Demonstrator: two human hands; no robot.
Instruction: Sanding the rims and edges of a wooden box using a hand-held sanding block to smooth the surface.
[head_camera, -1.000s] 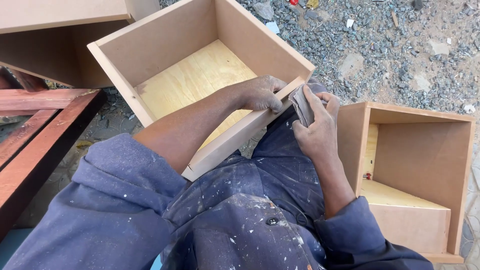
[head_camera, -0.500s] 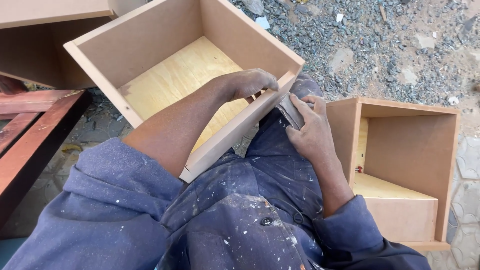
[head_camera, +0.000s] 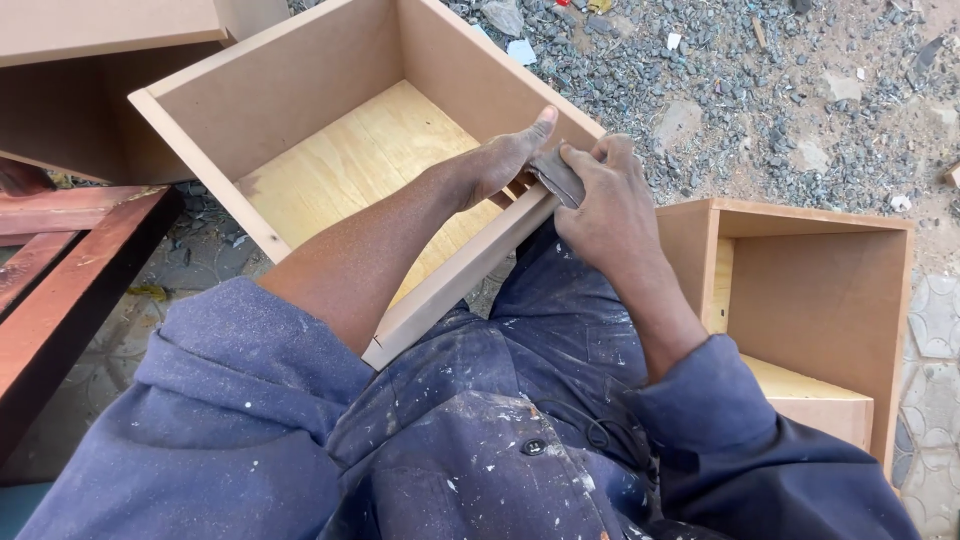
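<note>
Sandpaper (head_camera: 558, 178), a small grey folded piece, sits clenched in my right hand (head_camera: 608, 205), pressed w/ fingers curled over it against the top edge of the near wall of the open wooden drawer box (head_camera: 300, 95). Left hand (head_camera: 500, 160) isn't holding anything; it rests flat on that same edge just beside the paper, thumb stretched out along the inner face, touching the right hand's fingers or very nearly so. Box is tilted across my lap, near wall leaning on my thighs, pale plywood bottom showing inside, brown board sides. I'm in blue work overalls (head_camera: 470, 430) speckled w/ white paint, sleeves pushed up on both forearms. To my right, a second drawer box (head_camera: 815, 290) stands on its side on the ground, opening facing me, close to my right elbow. Upper left, another brown board unit (head_camera: 90, 30), partly out of frame. Red-brown timber lengths (head_camera: 60, 290) lie at my left. Ground (head_camera: 760, 100) beyond the box is grey gravel w/ scraps of litter; patterned paving at far right edge.
</note>
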